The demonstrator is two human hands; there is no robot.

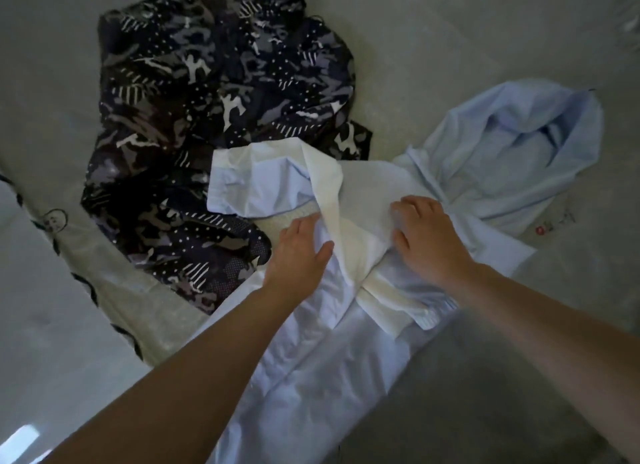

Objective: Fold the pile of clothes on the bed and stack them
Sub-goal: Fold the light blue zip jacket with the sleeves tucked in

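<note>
A pale blue shirt (502, 158) with a white collar and placket (332, 200) lies spread across the bed, its body running toward me. My left hand (298, 255) rests flat on the shirt just left of the white placket, fingers straight. My right hand (426, 235) sits on the shirt's chest area to the right of the placket, with its fingers curled into the cloth. A crumpled dark camouflage-print garment (214, 93) lies at the upper left, its lower edge tucked under the shirt's cuff (225, 179).
The bed is covered with a grey-green sheet (450, 41). A patterned strip with dark marks (55, 221) runs along the bed's left edge. A small red mark (540, 229) is printed on the sheet right of the shirt.
</note>
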